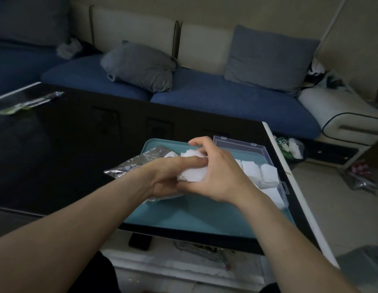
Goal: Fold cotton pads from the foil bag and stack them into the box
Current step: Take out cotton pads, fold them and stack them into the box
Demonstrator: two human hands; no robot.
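Note:
Over a teal tray (196, 216) both hands meet around a small bunch of white cotton pads (192, 173). My left hand (169, 176) cups the pads from below and from the left. My right hand (213, 170) curls over them from the right, its fingers pinching the top pads. A crumpled silver foil bag (133, 163) lies on the tray's left edge, partly behind my left wrist. On the tray's right side stands a clear plastic box (255, 149) with its lid open, holding folded white pads (260, 172) in rows.
The tray sits on a glossy black table (67, 144) with a white right edge (289, 172). A long wrapper (29, 103) lies at the far left of the table. A blue sofa with grey cushions (139, 66) stands behind. Bags litter the floor at the right.

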